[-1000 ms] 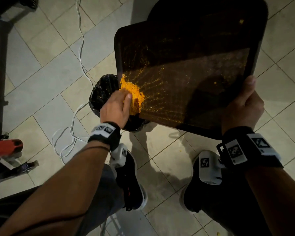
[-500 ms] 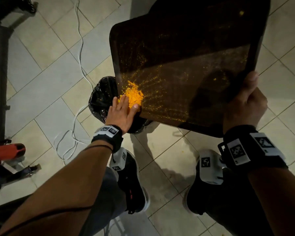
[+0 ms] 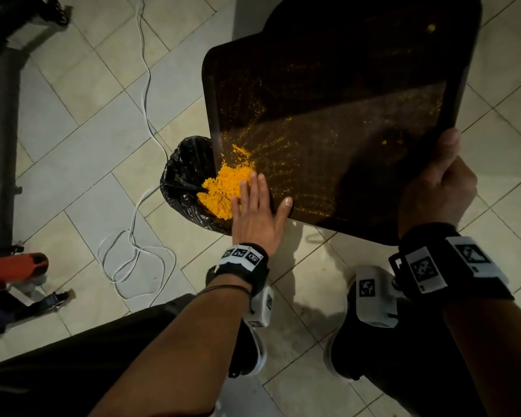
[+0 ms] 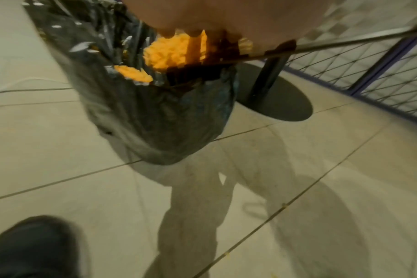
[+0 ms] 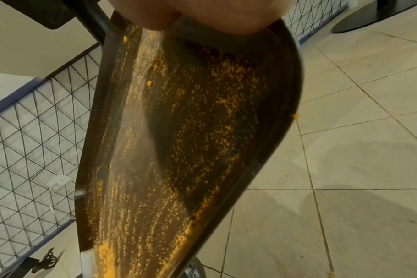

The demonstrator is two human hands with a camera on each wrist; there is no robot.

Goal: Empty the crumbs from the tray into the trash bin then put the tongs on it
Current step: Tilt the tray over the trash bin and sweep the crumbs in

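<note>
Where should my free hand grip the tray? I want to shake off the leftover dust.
Judging by the tilt, take the tray by its bare left rim, coming from the bin side. The right hand already pinches the right rim, and the lower left corner sits over the trash bin under the crumbs, so grip above them.

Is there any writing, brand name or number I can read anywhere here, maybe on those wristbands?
No readable words or numbers in any view.
Left wristband: black-and-white square code patterns, no letters.
Right wristband: the same kind of patterns, no letters.
Tray and trash bin: no label visible.
</note>
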